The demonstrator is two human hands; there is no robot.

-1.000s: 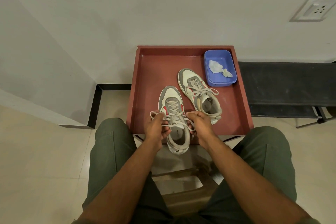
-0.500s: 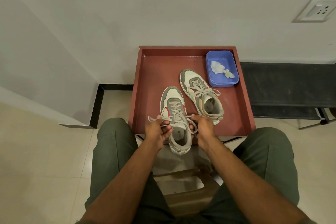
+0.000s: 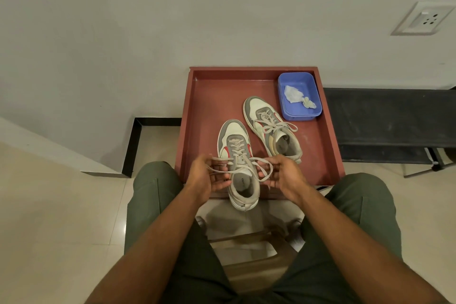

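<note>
Holding laces [image 3: 240,168] of near sneaker [image 3: 234,132] | L grip [image 3: 203,176], R grip [image 3: 285,173] both closed on lace ends | heel overhangs red tray [image 3: 332,136] edge

Left hand [image 3: 206,176] and right hand [image 3: 283,173] held apart, palms facing inward, fingers loosely curled

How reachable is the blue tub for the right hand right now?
Probably yes: the right hand holds a lace loop, but only the low second shoe lies between it and the blue tub on the tray.
</note>
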